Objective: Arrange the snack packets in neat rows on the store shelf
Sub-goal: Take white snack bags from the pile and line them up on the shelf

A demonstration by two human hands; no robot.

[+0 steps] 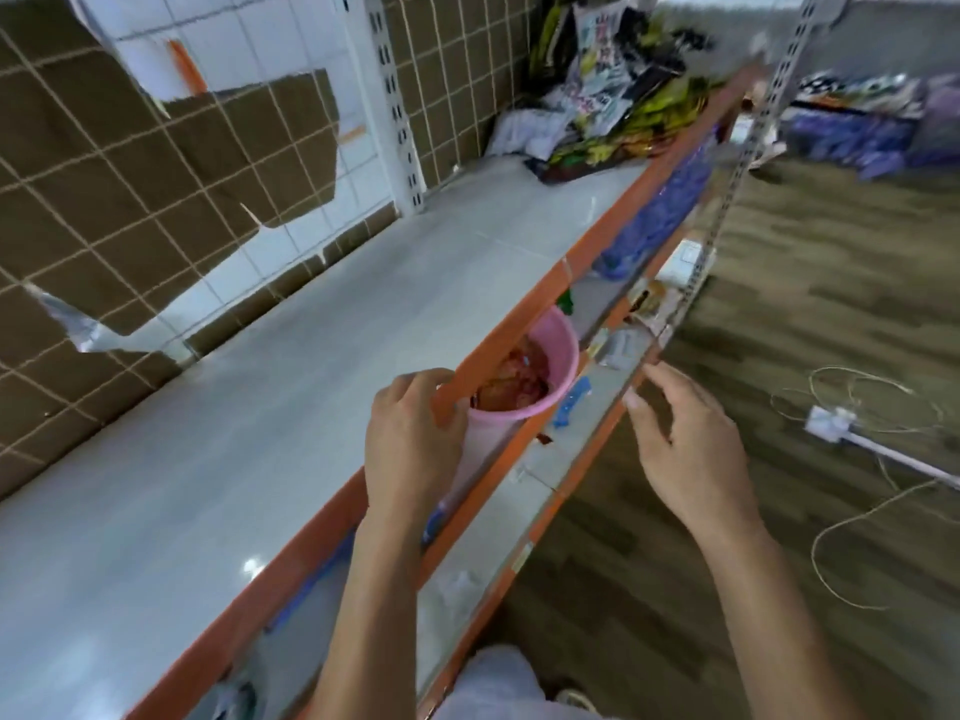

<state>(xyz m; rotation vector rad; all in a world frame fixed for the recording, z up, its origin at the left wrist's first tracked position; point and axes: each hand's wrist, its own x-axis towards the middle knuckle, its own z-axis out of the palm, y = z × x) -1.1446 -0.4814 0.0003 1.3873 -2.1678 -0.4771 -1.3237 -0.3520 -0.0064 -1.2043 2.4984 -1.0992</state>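
Note:
A loose pile of snack packets (618, 101) lies at the far right end of the grey top shelf (291, 387), whose front edge is orange. Just below that edge stands a pink bucket (550, 366) with reddish packets (514, 381) inside. My left hand (410, 444) curls round the near side of the bucket, its fingertips partly hidden behind the orange edge. My right hand (680, 439) hovers beside the lower shelf's front edge with loosely bent fingers and holds nothing.
Purple packets (654, 215) hang under the top shelf farther right. Small items and a blue clip (571, 402) lie on the lower shelves. A slotted metal upright (737, 163) rises at right. A white power strip (831, 423) and cords lie on the wood floor.

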